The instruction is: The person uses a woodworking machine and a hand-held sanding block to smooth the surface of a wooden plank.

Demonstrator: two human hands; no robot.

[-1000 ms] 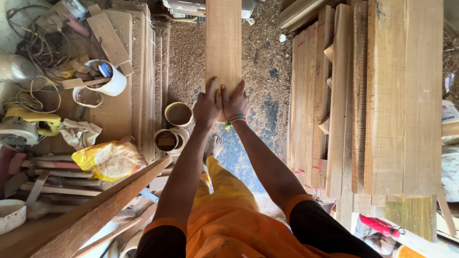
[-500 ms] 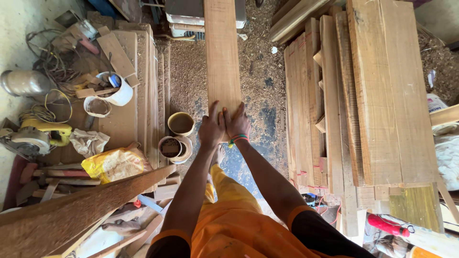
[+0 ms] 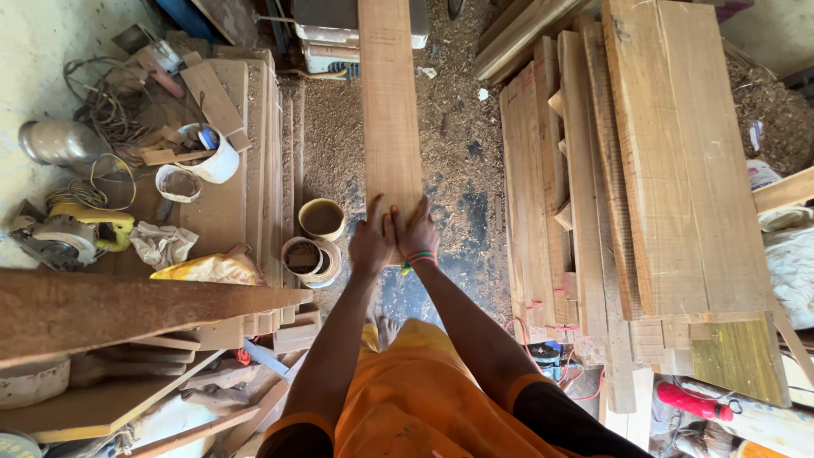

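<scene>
Both hands, left hand (image 3: 371, 240) and right hand (image 3: 415, 231), lay flat, fingers spread, gripping nothing, on the long pale wooden plank (image 3: 389, 102); uneven pressure could skew it toward the round tins (image 3: 311, 242) left of it.

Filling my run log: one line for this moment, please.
left hand: flat on plank end | right hand: flat beside it | sawdust floor below

The plank (image 3: 389, 102) is pale, matt, rough-sawn wood; the floor (image 3: 462, 144) is coarse sawdust; the stacked boards (image 3: 670, 161) are raw wood.
</scene>
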